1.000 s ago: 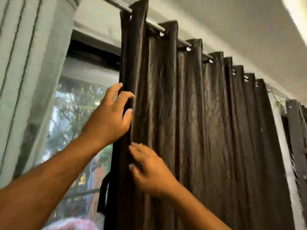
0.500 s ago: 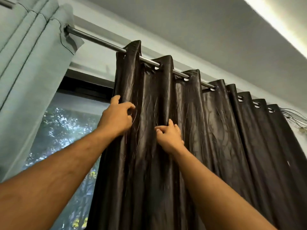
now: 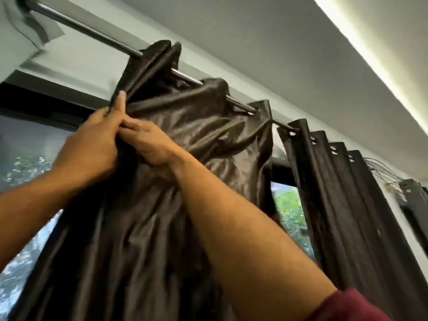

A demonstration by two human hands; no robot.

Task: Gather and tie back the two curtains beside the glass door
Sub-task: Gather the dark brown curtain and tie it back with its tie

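Overhead, a pale ceiling (image 3: 266,42) with a bright light strip (image 3: 361,56) along its right side; below it a metal curtain rod (image 3: 92,34) runs diagonally from upper left down to the right. Dark brown curtain (image 3: 185,126) hangs from the rod by eyelets; its leading folds are bunched toward the left, with the fabric pulled slack and creased between the first few eyelets. Further right the same dark fabric hangs in tighter vertical pleats (image 3: 335,193). Light grey curtain (image 3: 25,26) visible only as a blurred corner at upper left, on the same rod, well apart from the dark one. Left hand (image 3: 90,149) raised, fingers curled around the gathered leading edge of the dark curtain, one finger extended up along the fold. Right hand (image 3: 150,144) just beside it, touching the left, fingers clenched into the same bunch of fabric. Maroon sleeve (image 3: 352,306) at lower right on the right arm. Glass door (image 3: 25,172) behind, dark frame on top, foliage seen through the pane at left and through a gap (image 3: 289,212) between the curtain folds. Thin wires (image 3: 379,167) near the rod's far right end. Frame motion-blurred at the edges.
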